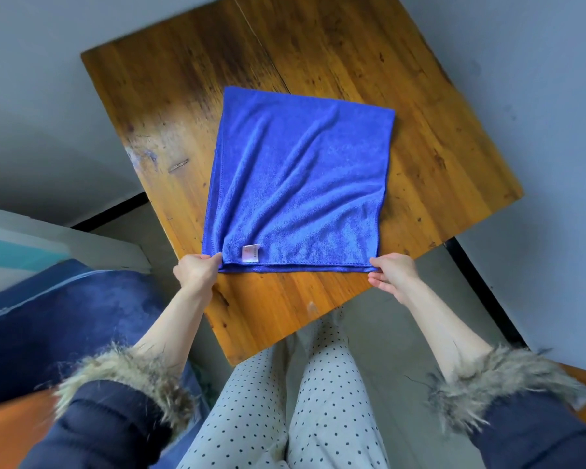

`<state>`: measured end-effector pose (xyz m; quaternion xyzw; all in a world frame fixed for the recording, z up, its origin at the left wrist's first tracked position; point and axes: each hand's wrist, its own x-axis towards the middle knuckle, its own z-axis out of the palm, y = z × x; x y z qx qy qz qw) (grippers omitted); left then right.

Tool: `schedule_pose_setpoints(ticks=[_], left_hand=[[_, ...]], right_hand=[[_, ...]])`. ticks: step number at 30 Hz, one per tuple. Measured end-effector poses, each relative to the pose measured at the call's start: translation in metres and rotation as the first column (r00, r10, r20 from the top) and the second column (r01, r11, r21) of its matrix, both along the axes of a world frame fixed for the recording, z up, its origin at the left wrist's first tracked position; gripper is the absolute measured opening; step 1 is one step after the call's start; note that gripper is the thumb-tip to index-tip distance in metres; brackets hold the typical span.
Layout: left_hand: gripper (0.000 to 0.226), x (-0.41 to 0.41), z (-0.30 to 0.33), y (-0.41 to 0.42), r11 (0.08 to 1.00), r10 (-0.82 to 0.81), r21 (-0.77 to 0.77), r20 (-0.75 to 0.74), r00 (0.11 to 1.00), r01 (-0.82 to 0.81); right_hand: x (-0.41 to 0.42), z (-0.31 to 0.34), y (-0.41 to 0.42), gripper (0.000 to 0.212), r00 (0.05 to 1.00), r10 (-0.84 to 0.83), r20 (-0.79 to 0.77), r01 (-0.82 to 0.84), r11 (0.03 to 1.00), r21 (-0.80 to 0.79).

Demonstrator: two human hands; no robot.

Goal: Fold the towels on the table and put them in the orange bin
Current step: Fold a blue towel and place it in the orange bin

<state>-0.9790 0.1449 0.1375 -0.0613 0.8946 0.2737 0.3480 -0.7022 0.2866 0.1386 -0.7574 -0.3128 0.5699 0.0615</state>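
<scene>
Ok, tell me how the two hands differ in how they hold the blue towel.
The left hand pinches the blue towel at its near-left corner, back of hand up. The right hand pinches the near-right corner, with its lower fingers showing spread below the edge. Both grip the near edge over the wooden table.

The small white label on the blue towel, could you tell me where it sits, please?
In the head view, the white label lies at the blue microfibre towel's near edge, beside the left hand.

No words or numbers are showing clearly enough to read. A small white tag (251,253) is lying on the near corner of the blue towel (298,177), close to the left hand (197,270), carrying a faint pinkish mark too blurred to make out.
</scene>
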Motion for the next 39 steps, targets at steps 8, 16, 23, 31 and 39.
schedule_pose_setpoints(ticks=[8, 16, 23, 31, 39], left_hand=[[0.026, 0.002, -0.001, -0.008, 0.992, -0.129, -0.023, -0.083, 0.988, 0.128], [0.006, -0.022, 0.008, -0.016, 0.941, 0.128, 0.248, 0.368, 0.921, -0.23], [0.003, -0.067, 0.071, 0.004, 0.745, 0.127, 0.456, 0.62, 0.775, -0.487], [0.011, -0.091, 0.203, 0.08, 0.605, 0.046, 0.645, 0.558, 0.829, -0.467], [0.006, -0.092, 0.306, 0.111, 0.531, 0.079, 0.759, 0.399, 0.914, -0.377]], right_hand=[[0.001, -0.002, -0.005, 0.013, 0.998, -0.05, -0.027, 0.05, 0.998, 0.027], [0.011, 0.011, 0.001, 0.009, 0.956, -0.227, -0.187, 0.231, 0.973, -0.002], [0.006, 0.073, 0.04, 0.006, 0.823, -0.369, -0.432, 0.399, 0.917, -0.022], [-0.025, 0.209, 0.111, 0.013, 0.72, -0.288, -0.631, 0.427, 0.901, 0.077], [-0.045, 0.316, 0.159, 0.019, 0.703, -0.175, -0.69, 0.386, 0.908, 0.163]])
